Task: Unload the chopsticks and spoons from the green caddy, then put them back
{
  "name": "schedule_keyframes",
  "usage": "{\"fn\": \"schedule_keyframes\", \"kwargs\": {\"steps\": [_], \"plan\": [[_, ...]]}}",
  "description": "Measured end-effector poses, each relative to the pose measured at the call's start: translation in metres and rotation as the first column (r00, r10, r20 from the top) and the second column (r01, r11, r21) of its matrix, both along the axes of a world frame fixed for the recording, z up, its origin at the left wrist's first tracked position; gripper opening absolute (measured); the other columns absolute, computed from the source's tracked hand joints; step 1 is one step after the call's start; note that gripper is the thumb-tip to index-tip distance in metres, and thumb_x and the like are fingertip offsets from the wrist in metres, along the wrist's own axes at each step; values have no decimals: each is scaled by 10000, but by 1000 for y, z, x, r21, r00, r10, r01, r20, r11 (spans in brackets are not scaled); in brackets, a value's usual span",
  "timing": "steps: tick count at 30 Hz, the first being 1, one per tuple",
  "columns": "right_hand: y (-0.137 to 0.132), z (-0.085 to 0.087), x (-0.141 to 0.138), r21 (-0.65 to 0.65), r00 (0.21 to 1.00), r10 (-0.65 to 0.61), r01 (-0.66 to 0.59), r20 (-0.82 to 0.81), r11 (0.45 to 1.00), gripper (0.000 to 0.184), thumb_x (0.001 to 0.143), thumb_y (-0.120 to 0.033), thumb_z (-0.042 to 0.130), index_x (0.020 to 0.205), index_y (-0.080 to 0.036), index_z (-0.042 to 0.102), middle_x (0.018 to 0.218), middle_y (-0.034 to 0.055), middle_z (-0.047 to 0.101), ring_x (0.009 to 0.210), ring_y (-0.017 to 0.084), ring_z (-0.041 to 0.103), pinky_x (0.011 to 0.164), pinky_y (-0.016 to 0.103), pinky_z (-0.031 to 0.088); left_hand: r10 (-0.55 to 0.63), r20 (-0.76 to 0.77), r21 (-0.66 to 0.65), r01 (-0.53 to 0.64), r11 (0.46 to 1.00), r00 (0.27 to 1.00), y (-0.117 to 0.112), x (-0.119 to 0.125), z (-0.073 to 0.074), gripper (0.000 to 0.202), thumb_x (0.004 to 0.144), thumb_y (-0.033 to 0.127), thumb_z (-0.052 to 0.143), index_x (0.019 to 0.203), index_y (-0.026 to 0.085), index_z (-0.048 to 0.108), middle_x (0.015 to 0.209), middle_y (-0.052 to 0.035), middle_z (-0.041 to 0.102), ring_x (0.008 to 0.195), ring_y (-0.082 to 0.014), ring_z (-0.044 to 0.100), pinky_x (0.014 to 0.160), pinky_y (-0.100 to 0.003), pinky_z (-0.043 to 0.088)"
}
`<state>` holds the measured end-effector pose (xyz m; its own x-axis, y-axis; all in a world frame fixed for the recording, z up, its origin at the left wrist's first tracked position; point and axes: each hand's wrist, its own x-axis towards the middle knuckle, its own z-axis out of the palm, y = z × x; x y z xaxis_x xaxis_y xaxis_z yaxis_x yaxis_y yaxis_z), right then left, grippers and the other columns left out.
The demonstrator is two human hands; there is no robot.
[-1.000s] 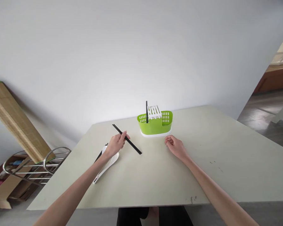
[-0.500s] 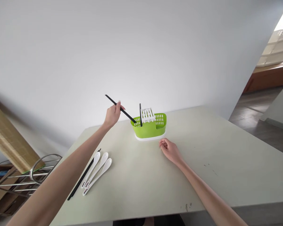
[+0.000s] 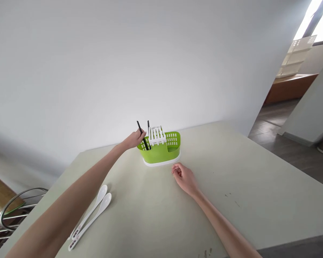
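My left hand (image 3: 135, 139) is closed around black chopsticks (image 3: 139, 125). Their lower ends are inside the left compartment of a green slotted cutlery holder (image 3: 157, 155) with a white base, and they lean slightly to the left. Another black chopstick pair (image 3: 148, 124) stands beside them, partly hidden. A white slatted piece (image 3: 157, 135) sits across the holder's middle; the right compartment shows nothing in it. My right hand (image 3: 185, 178) rests on the table just in front of the holder, fingers curled in, holding nothing.
White spoons (image 3: 103, 203) lie at the front left of the table (image 3: 150, 215), partly covered by my left forearm. Behind the table rises a plain wall (image 3: 150, 71). A metal rack (image 3: 10, 215) stands past the left edge.
My left hand has tipped the chopsticks from a steep slant to nearly upright and lowered them into the holder. The view has shifted right; my right hand stays by the holder.
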<state>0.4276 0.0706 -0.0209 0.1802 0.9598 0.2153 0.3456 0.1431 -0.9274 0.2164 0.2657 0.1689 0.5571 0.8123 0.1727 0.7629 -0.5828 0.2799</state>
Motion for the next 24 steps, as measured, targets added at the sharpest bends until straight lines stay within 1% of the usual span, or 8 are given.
{"fn": "schedule_keyframes", "kwargs": {"steps": [4, 7, 9, 12, 15, 19, 22, 24], "plan": [[0, 0, 0, -11, 1000, 4, -4, 2, 1000, 170, 930, -327, 509, 1019, -274, 643, 952, 17, 776, 763, 196, 697, 749, 331, 535, -27, 57, -46, 30, 999, 998, 13, -4, -5, 327, 1011, 560, 386, 954, 252, 480, 778, -30, 609, 680, -221, 580, 674, -344, 449], [0, 0, 0, -16, 1000, 4, -4, -2, 1000, 164, 927, -333, 515, 1011, -277, 643, 942, 17, 774, 758, 196, 700, 729, 322, 537, -9, 81, -86, 16, 996, 997, 20, -4, -9, 336, 974, 589, 471, 964, 253, 472, 796, -32, 624, 700, -226, 589, 680, -342, 439], [0, 1, 1, -14, 1000, 4, -4, 0, 1000, 167, 926, -340, 517, 1015, -276, 643, 942, 18, 774, 761, 196, 700, 729, 320, 535, 29, 66, -69, -24, 997, 997, 24, -2, -12, 345, 950, 594, 526, 932, 254, 472, 803, -39, 632, 719, -234, 597, 672, -338, 420], [-1, 2, 2, -19, 1000, 5, -5, 7, 1000, 175, 923, -343, 520, 1020, -272, 646, 952, 21, 775, 773, 197, 697, 746, 326, 535, 100, 66, 25, -102, 994, 993, 23, 2, -17, 367, 931, 596, 582, 872, 245, 495, 831, -59, 635, 777, -248, 605, 679, -335, 405], [-3, 2, 3, -34, 1000, 12, -12, -1, 999, 173, 908, -335, 524, 1011, -266, 645, 961, 23, 774, 773, 195, 693, 746, 329, 537, 180, 142, 56, -190, 980, 973, 15, -4, -22, 399, 948, 617, 572, 943, 219, 559, 886, -72, 651, 839, -247, 614, 716, -333, 420], [-5, -1, 4, -30, 1000, 8, -8, -14, 1000, 178, 894, -337, 530, 1007, -265, 648, 957, 25, 773, 785, 199, 697, 758, 334, 542, 278, 270, 62, -305, 950, 922, -9, -40, -24, 467, 1006, 643, 464, 1082, 199, 591, 976, -87, 674, 884, -232, 626, 777, -337, 453], [-6, -5, 6, -27, 1000, 10, -10, -3, 1000, 186, 886, -341, 541, 1014, -267, 654, 963, 28, 778, 812, 207, 707, 782, 345, 546, 326, 285, 103, -367, 924, 901, -35, -86, -24, 459, 1014, 632, 446, 1060, 202, 602, 988, -92, 682, 898, -231, 632, 821, -348, 469], [-8, -7, 7, -29, 1000, 10, -10, -3, 1000, 197, 880, -351, 541, 1016, -267, 656, 966, 31, 779, 825, 213, 713, 801, 356, 548, 358, 245, 111, -393, 913, 901, -55, -123, -25, 452, 1014, 624, 434, 1026, 209, 611, 995, -96, 691, 898, -235, 633, 837, -358, 476]]}}
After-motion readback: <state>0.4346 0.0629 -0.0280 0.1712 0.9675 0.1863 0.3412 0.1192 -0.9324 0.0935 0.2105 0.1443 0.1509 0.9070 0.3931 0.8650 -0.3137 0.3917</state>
